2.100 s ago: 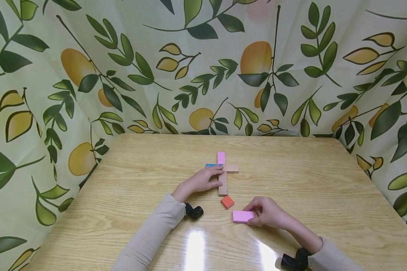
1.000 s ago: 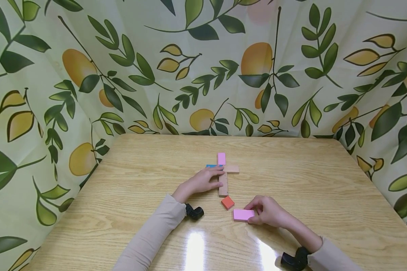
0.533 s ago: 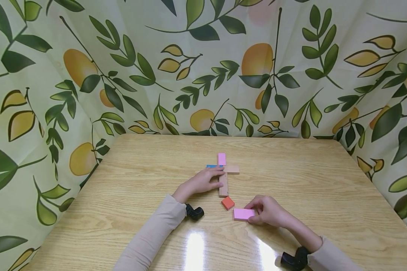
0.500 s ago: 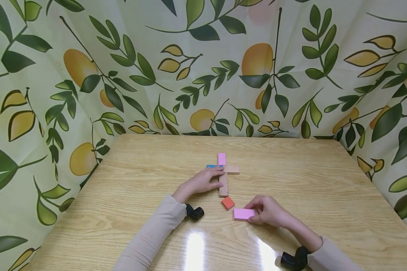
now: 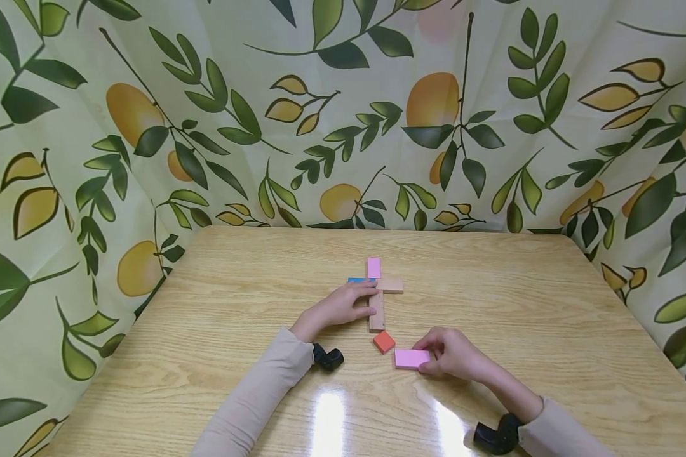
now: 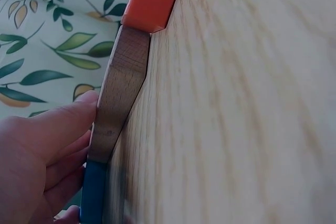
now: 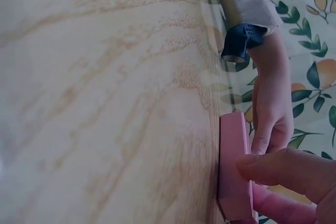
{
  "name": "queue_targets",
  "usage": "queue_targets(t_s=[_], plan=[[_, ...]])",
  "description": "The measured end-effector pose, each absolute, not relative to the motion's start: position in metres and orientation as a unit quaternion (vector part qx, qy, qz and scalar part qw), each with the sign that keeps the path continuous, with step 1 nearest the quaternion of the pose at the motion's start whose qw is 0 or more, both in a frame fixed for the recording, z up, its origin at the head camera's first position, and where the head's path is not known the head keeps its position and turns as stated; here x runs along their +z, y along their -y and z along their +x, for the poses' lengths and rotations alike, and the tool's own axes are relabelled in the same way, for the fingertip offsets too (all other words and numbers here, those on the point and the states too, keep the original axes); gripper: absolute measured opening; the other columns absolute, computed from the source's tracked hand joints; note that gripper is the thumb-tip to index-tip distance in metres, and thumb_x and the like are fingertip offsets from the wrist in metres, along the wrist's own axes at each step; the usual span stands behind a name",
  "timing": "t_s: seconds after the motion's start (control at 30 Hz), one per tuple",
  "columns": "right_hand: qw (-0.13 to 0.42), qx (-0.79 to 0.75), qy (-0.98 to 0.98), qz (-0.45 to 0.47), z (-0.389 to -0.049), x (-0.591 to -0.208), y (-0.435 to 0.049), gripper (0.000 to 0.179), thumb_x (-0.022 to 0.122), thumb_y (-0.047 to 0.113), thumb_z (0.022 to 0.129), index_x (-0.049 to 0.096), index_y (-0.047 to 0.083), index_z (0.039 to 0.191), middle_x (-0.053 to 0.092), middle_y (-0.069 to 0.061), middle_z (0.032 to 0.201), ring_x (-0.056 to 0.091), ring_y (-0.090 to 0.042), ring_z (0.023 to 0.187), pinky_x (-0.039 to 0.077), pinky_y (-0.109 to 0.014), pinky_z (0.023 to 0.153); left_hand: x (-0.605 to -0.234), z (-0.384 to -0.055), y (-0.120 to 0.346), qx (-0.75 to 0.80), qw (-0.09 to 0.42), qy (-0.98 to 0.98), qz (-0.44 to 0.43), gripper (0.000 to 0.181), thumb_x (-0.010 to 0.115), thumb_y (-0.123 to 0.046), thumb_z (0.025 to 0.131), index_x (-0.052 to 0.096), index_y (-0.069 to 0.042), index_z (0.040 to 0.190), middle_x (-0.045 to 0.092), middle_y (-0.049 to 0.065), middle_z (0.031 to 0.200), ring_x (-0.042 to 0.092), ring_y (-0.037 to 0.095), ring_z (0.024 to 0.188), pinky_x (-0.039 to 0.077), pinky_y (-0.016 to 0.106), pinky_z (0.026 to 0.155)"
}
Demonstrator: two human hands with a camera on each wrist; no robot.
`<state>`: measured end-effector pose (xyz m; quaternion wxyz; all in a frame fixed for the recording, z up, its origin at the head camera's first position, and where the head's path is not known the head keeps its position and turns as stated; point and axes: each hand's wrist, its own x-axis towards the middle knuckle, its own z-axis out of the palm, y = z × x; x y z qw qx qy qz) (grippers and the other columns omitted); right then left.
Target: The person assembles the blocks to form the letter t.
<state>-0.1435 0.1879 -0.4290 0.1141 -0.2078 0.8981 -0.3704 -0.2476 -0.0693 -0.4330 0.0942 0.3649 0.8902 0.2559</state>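
My right hand [image 5: 454,355] pinches a pink block [image 5: 410,359] at its right end, thumb on the near side and fingers on the far side. In the right wrist view the same pink block [image 7: 233,166] sits low over the wood surface. My left hand [image 5: 340,306] rests with loosely extended fingers on a plain wooden block [image 5: 376,316]; its fingertips reach the junction with a blue block [image 5: 359,280], partly hidden by them. In the left wrist view the thumb touches the wooden block [image 6: 118,98]. Between the hands lies a red-orange block [image 5: 383,342], turned diagonally at the wooden block's near end.
Another pink block [image 5: 374,267] lies at the far end of the layout, and a light wooden block [image 5: 391,285] points right from the junction. A leaf-and-fruit curtain [image 5: 343,114] hangs behind the wooden table [image 5: 251,266]. Black wrist devices [image 5: 327,357] are on both arms.
My right hand has slid the pink block slightly away from me, a little closer to the level of the red-orange block. The left hand and the other blocks have stayed put.
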Motion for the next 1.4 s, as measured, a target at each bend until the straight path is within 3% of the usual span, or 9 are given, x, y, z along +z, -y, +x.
queue_targets(t_s=[1.4], plan=[[0.118,-0.374,-0.9,-0.191,-0.1462,-0.4289,-0.1877,0.029,0.08,0.01,0.071,0.073,0.002,0.098,0.057,0.0,0.077,0.04,0.0,0.062,0.032,-0.015,0.053,-0.4355,-0.2489,0.0703,0.254,0.094,-0.891,0.364,0.05,0.06,-0.026,0.095,0.05,-0.003,0.139,0.041,0.011,0.154,0.033,0.027,0.147,0.026,0.044,0.123]])
